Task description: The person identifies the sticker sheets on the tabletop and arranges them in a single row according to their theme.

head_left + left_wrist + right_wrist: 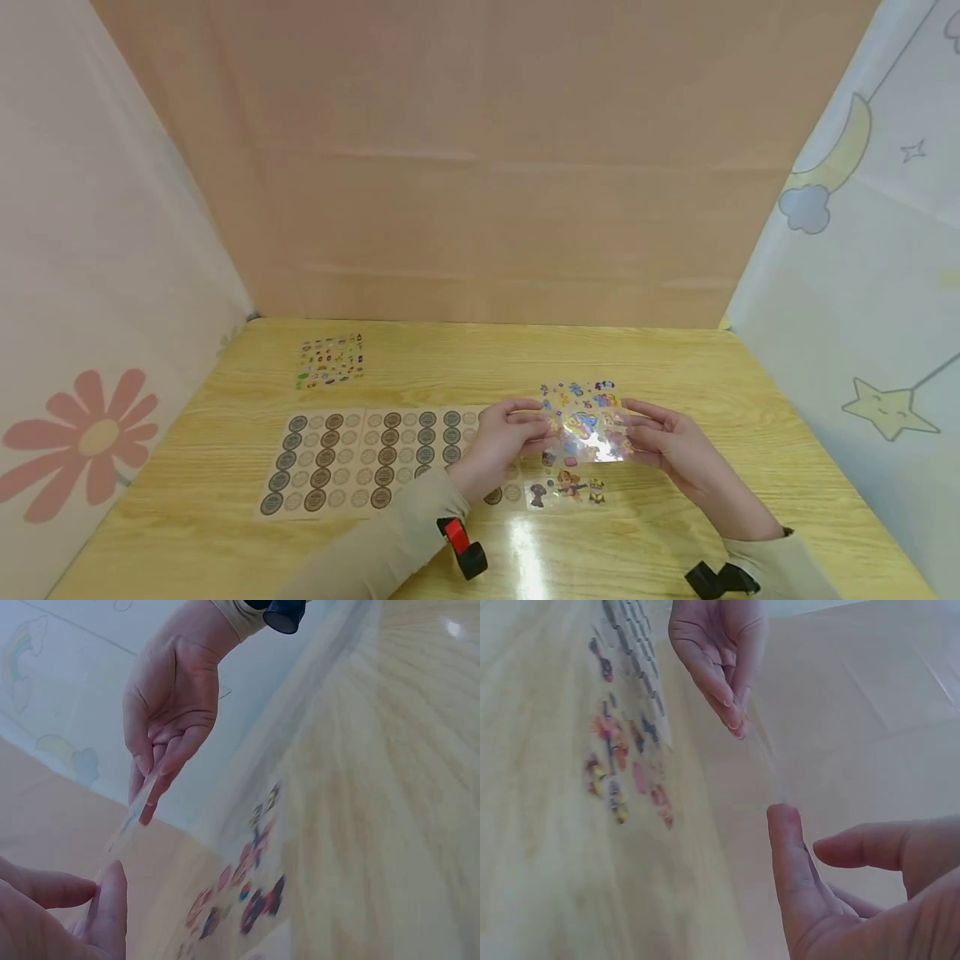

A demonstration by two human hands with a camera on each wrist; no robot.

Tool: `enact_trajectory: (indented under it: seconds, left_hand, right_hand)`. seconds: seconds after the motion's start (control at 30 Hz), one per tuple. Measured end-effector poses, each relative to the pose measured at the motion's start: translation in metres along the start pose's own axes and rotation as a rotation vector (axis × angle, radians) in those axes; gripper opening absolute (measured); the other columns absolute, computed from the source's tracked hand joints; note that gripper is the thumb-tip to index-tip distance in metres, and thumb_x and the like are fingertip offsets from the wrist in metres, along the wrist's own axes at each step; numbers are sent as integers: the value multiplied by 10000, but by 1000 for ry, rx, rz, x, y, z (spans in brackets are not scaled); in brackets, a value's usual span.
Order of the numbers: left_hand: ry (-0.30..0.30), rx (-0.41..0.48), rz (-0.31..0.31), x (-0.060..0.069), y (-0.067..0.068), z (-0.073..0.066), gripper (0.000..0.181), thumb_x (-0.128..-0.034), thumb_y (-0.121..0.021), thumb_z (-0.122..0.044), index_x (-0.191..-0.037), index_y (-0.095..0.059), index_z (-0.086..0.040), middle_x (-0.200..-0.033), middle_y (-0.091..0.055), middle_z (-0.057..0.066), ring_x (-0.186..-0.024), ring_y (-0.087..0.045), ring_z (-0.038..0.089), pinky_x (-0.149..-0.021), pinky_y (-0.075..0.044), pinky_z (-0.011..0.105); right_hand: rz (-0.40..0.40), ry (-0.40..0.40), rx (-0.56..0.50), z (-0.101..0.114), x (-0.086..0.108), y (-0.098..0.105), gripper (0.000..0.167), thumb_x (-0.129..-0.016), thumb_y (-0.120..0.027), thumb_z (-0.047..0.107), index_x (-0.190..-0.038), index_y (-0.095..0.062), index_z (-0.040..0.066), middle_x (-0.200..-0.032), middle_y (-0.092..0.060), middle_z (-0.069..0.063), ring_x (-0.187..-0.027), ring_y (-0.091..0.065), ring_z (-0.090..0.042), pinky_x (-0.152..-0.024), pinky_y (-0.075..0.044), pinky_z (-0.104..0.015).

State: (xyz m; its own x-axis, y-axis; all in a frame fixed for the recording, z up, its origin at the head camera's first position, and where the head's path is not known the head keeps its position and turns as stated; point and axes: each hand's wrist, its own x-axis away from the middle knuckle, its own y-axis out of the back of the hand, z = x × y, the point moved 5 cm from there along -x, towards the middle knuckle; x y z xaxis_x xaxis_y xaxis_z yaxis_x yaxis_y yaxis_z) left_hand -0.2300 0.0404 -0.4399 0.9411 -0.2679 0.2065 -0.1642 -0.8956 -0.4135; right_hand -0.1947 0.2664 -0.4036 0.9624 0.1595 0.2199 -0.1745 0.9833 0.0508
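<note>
A clear, shiny sticker sheet [581,423] with colourful cartoon figures is held up above the table between both hands. My left hand [498,442] pinches its left edge between thumb and fingers; the left wrist view shows this left hand [67,907] close up. On the opposite edge, my right hand [678,454] holds the sheet with thumb and fingers. From the right wrist view, the right hand [862,885] has the sheet nearly edge-on at its fingertips. Below lies a second cartoon sticker sheet [568,492], partly covered by the raised one.
A wide sheet of round dark and pale printed labels [352,458] lies at centre left, partly under my left forearm. Farther back on the left is a small sheet of tiny stickers [330,362]. Fabric walls enclose the wooden table [675,358] at the back and sides.
</note>
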Motion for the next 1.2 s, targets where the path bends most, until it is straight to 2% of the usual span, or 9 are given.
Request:
enact_trajectory:
  seconds: [0.17,0.33,0.47,0.63,0.7,0.8,0.93,1.0,1.2]
  left_hand:
    - [35,-31,9,2,-17,16,299,-845,-643,103,-1138,-601,62,-921,-679,156,-837,-690,282,-758,-575,363]
    - [106,12,109,7,-37,30,396,-869,-626,71,-1252,-529,93,-996,-663,172,-933,-666,312,-817,-557,351]
    - [141,50,162,11,-49,38,489,-882,-611,46,-1328,-429,128,-1101,-616,197,-1022,-627,335,-865,-538,355]
    - [133,90,187,13,-60,45,509,-908,-566,51,-1355,-349,159,-1247,-518,242,-1091,-574,371,-909,-516,390]
    - [133,106,186,13,-63,48,494,-911,-555,52,-1350,-352,154,-1252,-504,245,-1090,-568,381,-913,-512,408]
    - [137,125,175,14,-65,51,473,-909,-549,44,-1335,-373,148,-1252,-506,255,-1090,-564,395,-911,-510,437]
    - [161,153,153,15,-66,53,481,-918,-544,12,-1345,-369,146,-1289,-488,278,-1116,-553,401,-901,-510,468]
    - [179,165,151,16,-67,54,508,-919,-543,-8,-1360,-350,153,-1301,-481,282,-1131,-544,404,-902,-508,478]
    - [209,143,180,20,-68,58,539,-948,-491,-96,-1383,-307,162,-1290,-497,283,-1174,-507,429,-953,-469,494]
  right_hand:
    - [-85,-81,-65,-15,13,12,605,-1008,-508,225,-1489,-238,-24,-1332,-476,-51,-1015,-627,-118,-821,-548,-297]
    - [-133,-144,-190,-26,26,28,624,-1005,-503,236,-1487,-207,-30,-1243,-499,34,-1026,-619,-149,-856,-535,-328]
    - [-150,-181,-271,-35,33,43,618,-1005,-494,205,-1483,-178,-27,-1171,-550,32,-1025,-621,-177,-807,-534,-313]
    - [-139,-172,-312,-44,39,58,300,-1028,-433,188,-1315,-432,103,-1123,-567,20,-1013,-629,-176,-833,-525,-320]
    - [-144,-175,-305,-46,40,62,271,-1033,-426,199,-1290,-461,121,-1110,-572,35,-1005,-633,-163,-867,-522,-326]
    - [-140,-187,-254,-47,40,65,455,-1043,-396,227,-1445,-306,36,-1162,-521,43,-994,-626,-119,-881,-516,-323]
    - [-128,-202,-133,-46,38,64,652,-1054,-341,286,-1499,-13,-59,-1399,-325,-166,-981,-598,-42,-861,-508,-305]
    - [-128,-203,-82,-45,38,63,665,-1054,-325,307,-1501,14,-50,-1484,-172,-235,-974,-578,-17,-839,-502,-294]
    - [-119,-205,40,-50,35,67,695,-1047,-327,361,-1507,10,-37,-1511,-156,-246,-959,-480,92,-818,-442,-189]
